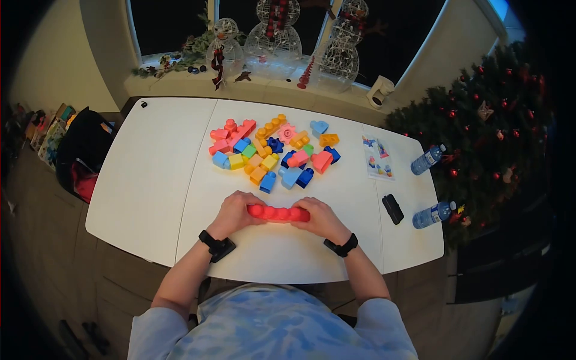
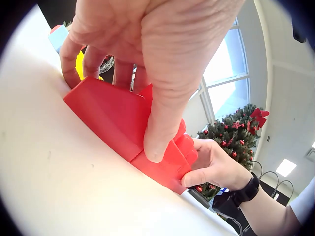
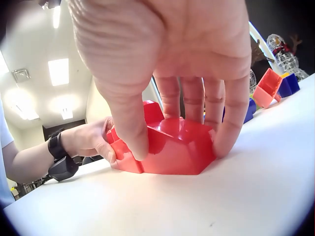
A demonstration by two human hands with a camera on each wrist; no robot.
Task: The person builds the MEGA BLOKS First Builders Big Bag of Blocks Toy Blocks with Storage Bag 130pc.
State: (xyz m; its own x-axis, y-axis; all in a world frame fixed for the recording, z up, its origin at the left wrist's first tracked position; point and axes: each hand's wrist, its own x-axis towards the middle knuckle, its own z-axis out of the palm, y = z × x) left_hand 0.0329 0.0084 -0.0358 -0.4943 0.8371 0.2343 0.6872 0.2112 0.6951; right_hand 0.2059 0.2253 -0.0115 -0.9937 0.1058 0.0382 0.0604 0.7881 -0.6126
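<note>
- White table: seams crossed its top [image 1: 138, 198].
- 12 o'clock: mixed coloured blocks [image 1: 255, 161] lay loose.
- 6 o'clock: red blocks [image 1: 279, 213] touched surface.
- 2–3: printed sheet [image 1: 378, 158], far bottle [image 1: 427, 160] lay.
- 3–4: black case [image 1: 393, 209], near bottle [image 1: 433, 216] lay.
- 10: small black object [image 1: 144, 104] sat.

Can't read the water bottle labels [image 1: 428, 216], way too tiny, same with the fine print on the paper sheet [image 1: 378, 159]. Middle snowman [image 1: 273, 39] gets cropped up top in the head view. Left hand [image 2: 157, 49] hides part of the red blocks [image 2: 110, 118].
</note>
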